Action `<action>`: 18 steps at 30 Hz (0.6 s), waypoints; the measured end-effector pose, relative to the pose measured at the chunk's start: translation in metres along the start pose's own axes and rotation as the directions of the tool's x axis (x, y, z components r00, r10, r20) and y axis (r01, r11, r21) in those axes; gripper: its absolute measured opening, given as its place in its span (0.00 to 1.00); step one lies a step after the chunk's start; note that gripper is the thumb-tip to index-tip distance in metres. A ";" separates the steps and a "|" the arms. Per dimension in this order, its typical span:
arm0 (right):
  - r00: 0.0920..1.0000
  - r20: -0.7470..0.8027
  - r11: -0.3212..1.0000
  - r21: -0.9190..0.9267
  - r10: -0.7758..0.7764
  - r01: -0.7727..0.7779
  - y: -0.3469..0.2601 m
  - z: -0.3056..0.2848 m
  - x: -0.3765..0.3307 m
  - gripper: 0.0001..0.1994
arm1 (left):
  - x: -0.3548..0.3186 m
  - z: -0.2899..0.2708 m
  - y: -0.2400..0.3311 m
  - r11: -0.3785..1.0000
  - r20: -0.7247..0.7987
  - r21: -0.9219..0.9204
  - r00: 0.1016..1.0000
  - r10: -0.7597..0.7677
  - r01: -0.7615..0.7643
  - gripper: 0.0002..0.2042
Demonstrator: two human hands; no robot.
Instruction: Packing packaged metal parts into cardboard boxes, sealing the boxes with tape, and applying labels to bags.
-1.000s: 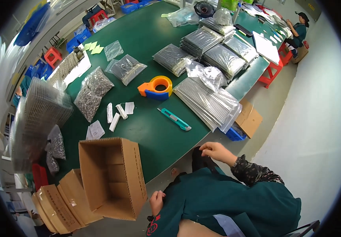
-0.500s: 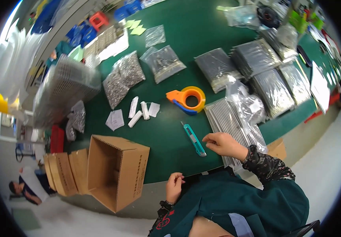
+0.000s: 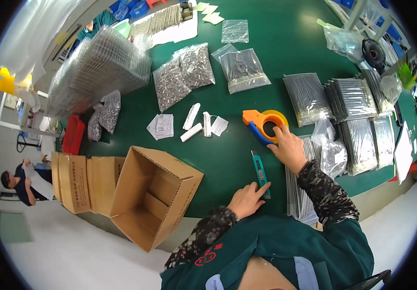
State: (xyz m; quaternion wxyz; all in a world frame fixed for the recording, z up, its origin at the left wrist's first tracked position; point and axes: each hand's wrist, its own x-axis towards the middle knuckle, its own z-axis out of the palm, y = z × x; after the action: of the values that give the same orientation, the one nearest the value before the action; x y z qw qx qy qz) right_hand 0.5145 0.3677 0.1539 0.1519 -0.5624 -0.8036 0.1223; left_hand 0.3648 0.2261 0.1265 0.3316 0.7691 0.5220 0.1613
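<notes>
Here, the green table [image 3: 223, 164] is seen spread with goods. With the tape [image 3: 254, 117] taken as clock centre, the box [image 3: 177, 203] is set open at eight o'clock, the rods [image 3: 300, 191] are laid at five and two silver bags [image 3: 184, 77] at ten. The tape's ring is touched at four by the right hand [image 3: 289, 150], its fingers bent and partly parted; whether it is gripped cannot be told. At six, the cutter [image 3: 258, 166] is touched on its near end by the left hand [image 3: 247, 199], half open; a hold cannot be confirmed. White strips [image 3: 192, 131] are scattered at nine.
</notes>
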 end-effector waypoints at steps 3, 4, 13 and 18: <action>0.990 0.092 0.987 -0.104 -0.112 0.121 0.013 0.014 0.009 0.13 | 0.015 0.003 -0.006 0.981 0.124 0.161 0.988 0.093 -0.113 0.26; 0.992 0.047 0.988 -0.095 -0.115 0.119 0.014 0.014 0.014 0.12 | 0.016 0.006 -0.009 0.979 0.117 0.162 0.988 0.104 -0.122 0.26; 0.957 -0.284 0.998 0.013 -0.059 0.066 0.028 0.014 0.088 0.10 | 0.046 0.002 -0.036 0.975 -0.103 0.203 0.988 0.112 -0.089 0.25; 0.947 -0.320 1.000 0.001 0.027 -0.029 0.049 0.038 0.158 0.12 | 0.056 0.001 -0.036 0.972 -0.093 0.226 0.992 0.088 -0.065 0.25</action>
State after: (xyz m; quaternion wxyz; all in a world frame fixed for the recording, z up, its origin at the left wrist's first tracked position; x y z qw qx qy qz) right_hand 0.4918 0.5318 0.1174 0.2773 -0.5864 -0.7605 0.0305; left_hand 0.3627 0.2856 0.0956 0.2096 0.8117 0.5230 0.1537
